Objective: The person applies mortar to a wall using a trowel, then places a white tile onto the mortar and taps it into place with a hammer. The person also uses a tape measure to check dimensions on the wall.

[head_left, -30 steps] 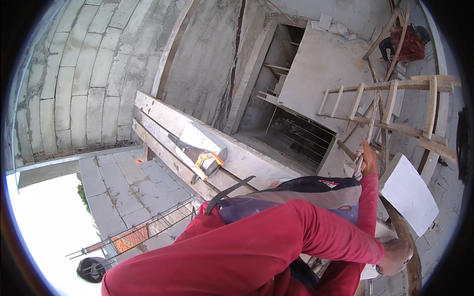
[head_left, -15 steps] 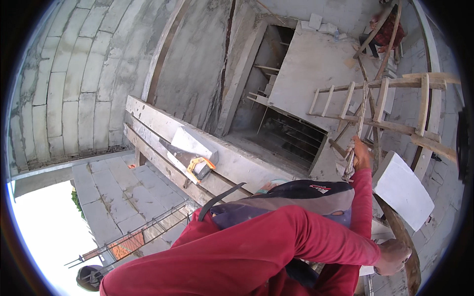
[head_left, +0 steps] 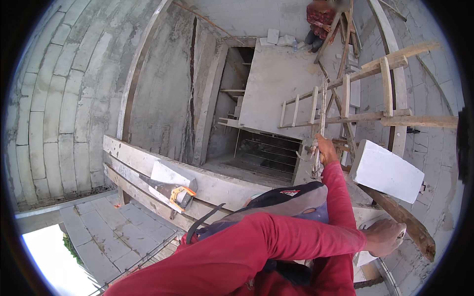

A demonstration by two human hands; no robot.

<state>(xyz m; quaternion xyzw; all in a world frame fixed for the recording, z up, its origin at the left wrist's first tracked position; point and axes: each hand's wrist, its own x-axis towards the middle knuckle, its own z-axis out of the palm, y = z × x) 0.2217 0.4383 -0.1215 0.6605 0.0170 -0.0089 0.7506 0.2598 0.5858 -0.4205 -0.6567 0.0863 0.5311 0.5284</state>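
My right hand [head_left: 326, 150] is closed around a pale, frayed rope [head_left: 323, 106] that runs upward past a wooden ladder; loose strands hang below the grip. My left forearm crosses over the right one, and its hand [head_left: 384, 238] is curled closed at the lower right. What those fingers hold, if anything, is hidden. Just above the left hand is a white lightweight block [head_left: 387, 170], beside a rough curved timber [head_left: 407, 224]. Left of my body, a handsaw with an orange handle [head_left: 180, 197] leans on another white block [head_left: 170, 173] on wooden planks.
The ladder [head_left: 345, 96] and several props stand at the right. A deep opening with bars [head_left: 269, 155] lies beyond the planks [head_left: 217, 185]. A person in a checked shirt [head_left: 321, 19] crouches far off near blocks. A block wall [head_left: 64, 113] rises at left.
My view has shifted, so the surroundings sit further left and mostly lower. The far person shows more fully. My right hand keeps its grip on the rope; my left hand stays curled near the white block.
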